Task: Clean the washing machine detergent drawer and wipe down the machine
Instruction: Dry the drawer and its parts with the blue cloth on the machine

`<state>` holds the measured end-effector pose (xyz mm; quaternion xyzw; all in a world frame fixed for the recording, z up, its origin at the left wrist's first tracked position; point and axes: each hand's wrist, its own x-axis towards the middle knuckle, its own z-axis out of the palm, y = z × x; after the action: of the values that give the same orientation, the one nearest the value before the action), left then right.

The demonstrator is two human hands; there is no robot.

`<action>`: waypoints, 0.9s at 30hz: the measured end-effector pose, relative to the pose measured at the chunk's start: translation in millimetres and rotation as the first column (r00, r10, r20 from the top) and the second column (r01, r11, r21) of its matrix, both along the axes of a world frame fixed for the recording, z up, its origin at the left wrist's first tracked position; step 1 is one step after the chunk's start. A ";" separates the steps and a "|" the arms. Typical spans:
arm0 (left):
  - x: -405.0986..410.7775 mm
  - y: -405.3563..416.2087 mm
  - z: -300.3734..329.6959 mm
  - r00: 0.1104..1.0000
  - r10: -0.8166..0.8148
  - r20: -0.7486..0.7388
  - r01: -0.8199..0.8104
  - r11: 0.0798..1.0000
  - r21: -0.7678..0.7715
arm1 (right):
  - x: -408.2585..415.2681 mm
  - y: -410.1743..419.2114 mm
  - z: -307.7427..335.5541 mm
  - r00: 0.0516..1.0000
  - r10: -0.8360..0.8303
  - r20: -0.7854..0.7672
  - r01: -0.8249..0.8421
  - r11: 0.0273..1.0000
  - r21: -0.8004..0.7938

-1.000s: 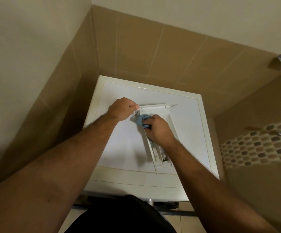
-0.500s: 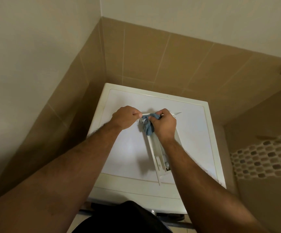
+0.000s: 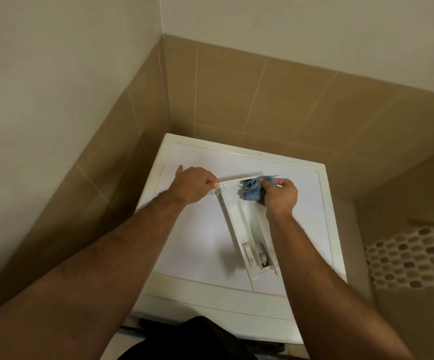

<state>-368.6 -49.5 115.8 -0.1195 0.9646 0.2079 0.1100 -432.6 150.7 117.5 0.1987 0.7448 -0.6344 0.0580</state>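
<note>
Washer top [image 3: 197, 242] — right hand [image 3: 280, 197] perhaps pressing cloth [image 3: 253, 190] into drawer [image 3: 247, 224].

Both arms stretched fwd, forearms bare. Left hand [image 3: 194, 184] fingers curled, pinching; right hand [image 3: 280, 194] fisted, knuckles up, holding tight.

The washing machine top [image 3: 200, 245] lies bare at centre left of the frame, open to a hand. The detergent drawer [image 3: 247, 224] runs diagonally across its right half, with only a narrow strip free along the right edge. The 2 tiled walls [image 3: 236, 100] close in at the upper and left sides, meeting at a corner; another wall [image 3: 405, 229] crowds the right.
</note>
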 end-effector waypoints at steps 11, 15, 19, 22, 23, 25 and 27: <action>3.5 0.8 0.3 1.000 0.019 -0.004 -0.019 0.999 0.050 | -36.8 42.5 12.2 0.991 -0.025 -0.132 0.060 0.960 0.272; 3.6 3.7 1.7 0.999 0.041 -0.015 -0.040 0.997 0.059 | -36.0 38.5 18.8 0.923 0.201 -0.329 -0.068 0.925 0.373; 2.9 5.6 0.3 0.998 0.059 -0.030 -0.057 0.996 0.067 | -29.0 25.5 9.9 0.775 0.543 -0.324 -0.203 0.699 0.685; 3.2 6.0 -0.7 0.997 0.064 -0.032 -0.060 0.994 0.096 | -21.6 19.1 15.4 0.690 0.643 -0.331 -0.218 0.621 0.753; 3.4 6.7 -0.9 0.997 0.067 -0.034 -0.063 0.992 0.108 | -17.0 15.8 17.7 0.649 0.686 -0.329 -0.238 0.593 0.769; 4.9 8.1 -0.3 0.995 0.089 -0.040 -0.083 0.987 0.138 | -3.1 5.6 19.6 0.540 0.783 -0.308 -0.291 0.517 0.805; 6.4 9.7 0.3 0.993 0.114 -0.037 -0.107 0.982 0.155 | 8.6 -5.7 14.7 0.443 0.852 -0.279 -0.336 0.446 0.830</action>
<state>-362.2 -39.8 116.1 -0.1594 0.9400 0.2896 0.0848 -424.0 145.0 132.3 -0.3421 0.8983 -0.2710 -0.0503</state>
